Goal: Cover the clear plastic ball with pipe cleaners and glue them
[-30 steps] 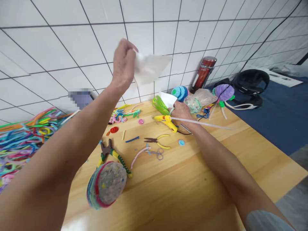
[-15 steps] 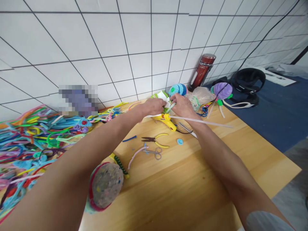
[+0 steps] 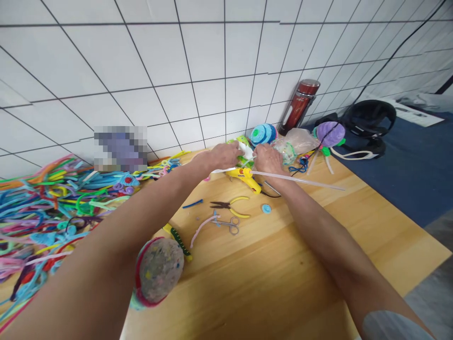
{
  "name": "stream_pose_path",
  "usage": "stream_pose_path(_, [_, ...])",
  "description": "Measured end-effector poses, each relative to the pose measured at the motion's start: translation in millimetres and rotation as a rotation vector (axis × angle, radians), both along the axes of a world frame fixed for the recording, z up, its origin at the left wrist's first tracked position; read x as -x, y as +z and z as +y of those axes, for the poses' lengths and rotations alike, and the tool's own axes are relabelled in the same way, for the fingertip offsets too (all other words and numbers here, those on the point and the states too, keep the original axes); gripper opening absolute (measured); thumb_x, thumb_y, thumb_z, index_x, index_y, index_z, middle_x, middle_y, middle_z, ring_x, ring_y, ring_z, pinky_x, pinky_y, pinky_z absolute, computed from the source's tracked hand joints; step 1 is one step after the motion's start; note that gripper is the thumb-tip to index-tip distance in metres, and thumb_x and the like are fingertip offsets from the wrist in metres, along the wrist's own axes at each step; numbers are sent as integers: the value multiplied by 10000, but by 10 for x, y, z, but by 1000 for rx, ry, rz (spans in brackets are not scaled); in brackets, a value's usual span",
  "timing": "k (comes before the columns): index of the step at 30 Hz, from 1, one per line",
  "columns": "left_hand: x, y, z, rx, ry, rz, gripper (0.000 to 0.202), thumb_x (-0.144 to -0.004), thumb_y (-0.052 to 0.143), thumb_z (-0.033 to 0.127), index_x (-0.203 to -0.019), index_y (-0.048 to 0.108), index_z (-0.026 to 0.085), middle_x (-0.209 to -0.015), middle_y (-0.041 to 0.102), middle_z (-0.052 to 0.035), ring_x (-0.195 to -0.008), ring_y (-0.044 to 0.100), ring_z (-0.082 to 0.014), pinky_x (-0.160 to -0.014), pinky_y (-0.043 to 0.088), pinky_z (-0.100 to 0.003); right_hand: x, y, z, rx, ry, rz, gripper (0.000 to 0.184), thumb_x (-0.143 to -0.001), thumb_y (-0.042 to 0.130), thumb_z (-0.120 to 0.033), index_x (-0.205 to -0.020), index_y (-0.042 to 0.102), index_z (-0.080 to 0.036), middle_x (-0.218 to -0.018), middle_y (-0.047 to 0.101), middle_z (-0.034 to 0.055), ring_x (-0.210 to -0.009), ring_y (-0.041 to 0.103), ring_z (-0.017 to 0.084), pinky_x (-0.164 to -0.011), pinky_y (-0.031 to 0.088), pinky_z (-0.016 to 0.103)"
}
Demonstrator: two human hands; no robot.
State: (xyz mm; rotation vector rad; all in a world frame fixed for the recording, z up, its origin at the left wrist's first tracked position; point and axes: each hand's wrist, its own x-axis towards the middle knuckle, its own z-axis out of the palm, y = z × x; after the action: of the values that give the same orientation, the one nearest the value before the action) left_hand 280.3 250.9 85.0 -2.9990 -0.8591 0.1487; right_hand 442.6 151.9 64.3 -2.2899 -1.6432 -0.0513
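Note:
At the back of the table, my left hand [image 3: 226,156] is closed on a crumpled white tissue [image 3: 246,150]. A green packet [image 3: 242,140] lies just behind it. My right hand [image 3: 269,159] is closed against the tissue's right side; what its fingers pinch is mostly hidden. Below both hands rests a yellow glue gun [image 3: 247,179], a long clear glue stick [image 3: 300,180] stretching right from it under my right wrist. Nearer lie yellow-handled pliers [image 3: 230,206], small scissors [image 3: 228,223], a pale pink pipe cleaner [image 3: 201,230] and a light blue disc [image 3: 266,208].
Colourful pipe cleaners [image 3: 60,203] cover the table's left side. A speckled round form [image 3: 161,270] with a red rim sits by my left forearm, beside a green-and-black handled tool [image 3: 180,243]. Along the back stand a blue striped ball [image 3: 264,134], a red thermos [image 3: 299,106] and a purple ball [image 3: 330,133].
My right hand has closed up and turned its back towards me, beside the tissue. The pale strip it held is now mostly hidden. My left hand stays on the tissue; the view shifts slightly.

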Motion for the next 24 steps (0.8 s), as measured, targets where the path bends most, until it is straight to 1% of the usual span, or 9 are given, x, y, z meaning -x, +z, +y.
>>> stream_pose_path(3, [-3,-7,2,-17,-28,0,430,-1021,541,242,-1400,728,318,-1555,614,-108,-1116,758,-295,-864,559,-385,-31,20,24,-94,-20,59,294,-1082,502,-220,-1233,752,-187,-1325,752,193,-1122,734,339,-896,527,414])
stream_pose_path(6, [17,-5,-5,-19,-47,9,402,-1020,550,232,-1366,732,327,-1538,641,-82,-1147,751,-290,-880,556,-375,-76,-18,89,-210,-15,170,221,-1067,545,-261,-1146,738,-189,-1282,761,171,-1173,697,326,-955,518,407])
stream_pose_path(8, [10,7,-19,-17,-52,21,427,-1024,539,217,-1406,702,319,-1587,623,-80,-1161,751,-298,-900,561,-394,-94,-65,132,-244,14,229,182,-1045,555,-252,-1080,723,-192,-1241,771,164,-1181,682,318,-990,507,411])
stream_pose_path(10, [-36,33,-35,-14,-38,36,477,-1019,529,186,-1466,657,291,-1603,624,-104,-1181,751,-311,-913,565,-412,-102,-109,158,-250,49,262,152,-1022,559,-232,-1025,707,-199,-1194,781,155,-1159,684,313,-1009,500,417])
stream_pose_path(12, [-113,72,-49,-2,-2,58,508,-1007,538,169,-1501,626,246,-1529,683,-147,-1192,753,-325,-907,571,-414,-112,-138,168,-251,66,270,145,-1014,547,-218,-1004,691,-204,-1173,783,152,-1145,688,312,-1021,498,427])
stream_pose_path(16, [-239,156,-81,17,68,102,505,-1014,570,229,-1517,615,197,-1378,764,-187,-1194,756,-339,-903,578,-399,-169,-166,181,-337,-26,304,165,-1039,503,-240,-1037,662,-195,-1203,765,180,-1181,675,325,-1051,496,463])
stream_pose_path(18, [-234,184,-108,12,63,110,491,-1035,562,263,-1520,614,208,-1398,755,-181,-1221,749,-335,-946,572,-396,-195,-193,197,-390,-62,338,161,-1053,501,-271,-1048,646,-202,-1199,759,175,-1195,673,322,-1061,500,471])
stream_pose_path(20, [-187,200,-139,0,41,107,480,-1053,550,286,-1525,605,214,-1426,735,-176,-1245,740,-332,-986,563,-400,-207,-238,218,-440,-48,375,169,-1069,493,-314,-1046,633,-222,-1181,757,155,-1185,678,317,-1063,508,479])
stream_pose_path(24, [-66,210,-182,-38,12,84,570,-1065,545,298,-1627,488,224,-1486,679,-196,-1257,732,-352,-994,556,-419,-215,-348,266,-586,-10,444,233,-1091,469,-423,-1022,618,-258,-1125,761,124,-1143,680,314,-1062,516,493])
